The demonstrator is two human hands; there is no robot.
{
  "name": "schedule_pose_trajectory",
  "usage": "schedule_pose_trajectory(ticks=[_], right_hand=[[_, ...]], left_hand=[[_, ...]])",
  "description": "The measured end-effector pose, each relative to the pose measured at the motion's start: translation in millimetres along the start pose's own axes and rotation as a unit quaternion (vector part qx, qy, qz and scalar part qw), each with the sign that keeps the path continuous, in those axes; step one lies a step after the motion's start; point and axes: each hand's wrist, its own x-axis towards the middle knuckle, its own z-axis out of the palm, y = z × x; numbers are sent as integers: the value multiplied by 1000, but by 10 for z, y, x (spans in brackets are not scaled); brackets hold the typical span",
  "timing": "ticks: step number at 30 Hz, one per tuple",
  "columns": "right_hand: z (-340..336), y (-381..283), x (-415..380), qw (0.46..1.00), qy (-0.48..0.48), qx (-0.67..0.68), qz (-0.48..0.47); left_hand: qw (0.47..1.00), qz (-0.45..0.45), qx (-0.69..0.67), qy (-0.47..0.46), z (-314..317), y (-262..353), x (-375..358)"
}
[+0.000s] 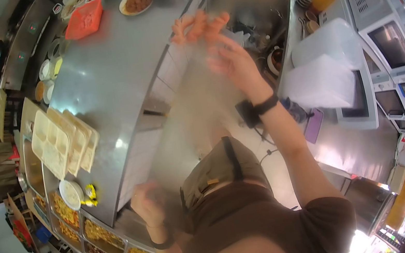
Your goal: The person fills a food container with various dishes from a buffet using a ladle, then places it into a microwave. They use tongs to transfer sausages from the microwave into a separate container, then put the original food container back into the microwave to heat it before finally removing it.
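Note:
My right hand (229, 59) reaches forward at the upper middle, a dark watch band on its wrist. Its fingers are closed at a blurred, orange-pink, lumpy thing (198, 26) whose kind I cannot make out. That thing is near the edge of the steel counter (105, 73). Low by the counter's near end is my left hand (147, 204), blurred, its fingers partly curled; whether anything is in them does not show. A white bowl (71, 194) and a small yellow item (89, 194) lie on the counter beyond it.
Stacked compartment trays (53, 143) stand on the counter's left. Below them are steel pans of food (100, 232). An orange-red basket (84, 19) and a plate of brown food (136, 3) sit at the far end. To the right are translucent plastic containers (318, 80), microwaves (389, 43) and a purple phone (314, 126).

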Motion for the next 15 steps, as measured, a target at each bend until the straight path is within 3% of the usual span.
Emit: schedule_pose_trajectory(ticks=[7, 11, 15], right_hand=[[10, -497, 1976, 998, -4, -58, -24], [70, -834, 3163, 997, 1, -73, -13], [51, -945, 4096, 997, 29, -72, 22]], left_hand=[[998, -36, 47, -10, 292, -410, 953], [991, -118, 32, 61, 616, -752, 1686], [985, -139, 65, 79, 922, -716, 2632]])
